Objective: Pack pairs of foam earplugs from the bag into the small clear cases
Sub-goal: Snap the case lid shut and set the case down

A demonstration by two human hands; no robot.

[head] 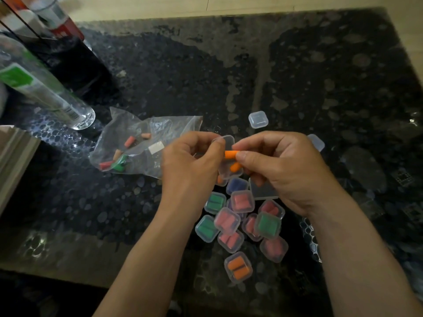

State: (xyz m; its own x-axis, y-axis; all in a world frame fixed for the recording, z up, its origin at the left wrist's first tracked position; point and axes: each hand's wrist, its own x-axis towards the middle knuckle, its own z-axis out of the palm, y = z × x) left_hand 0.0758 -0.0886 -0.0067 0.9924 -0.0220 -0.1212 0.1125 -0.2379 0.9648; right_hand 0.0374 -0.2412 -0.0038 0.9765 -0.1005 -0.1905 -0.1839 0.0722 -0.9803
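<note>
Table (320,76): dark glossy top with a pebble pattern; pale floor shows past its far edge.
Clear bottle (34,88): far left, green label, leaning in the wide-angle view.
Dark bottle (68,53): just behind the clear one, with a red label near the top.
Bag (142,143): crumpled clear plastic lying flat, left of the hands; its right edge runs under the left hand.
Pile (240,220): closed small cases heaped between the forearms. Most hold pink pairs, three hold green, one blue, and one orange sits nearest me. Several overlap.
Left hand (190,165): raised over the table, fingers curled round the open case, thumb tip at its lid.
Right hand (286,170): raised opposite, thumb and forefinger pinching the orange plug, other fingers curled under.
Open case (227,175): in the left hand above the far end of the pile, lid tipped up.
Spare cases (258,119): one empty, closed, beyond the hands; another pokes out behind the right hand.
Loose plugs (129,141): a handful in the bag, pinkish-red, with green ones low down.
Orange plug (231,154): lying crosswise in the right hand's pinch, just above the case's tray, close to the left thumb.
Second plug (235,167): orange, already in the tray.
</note>
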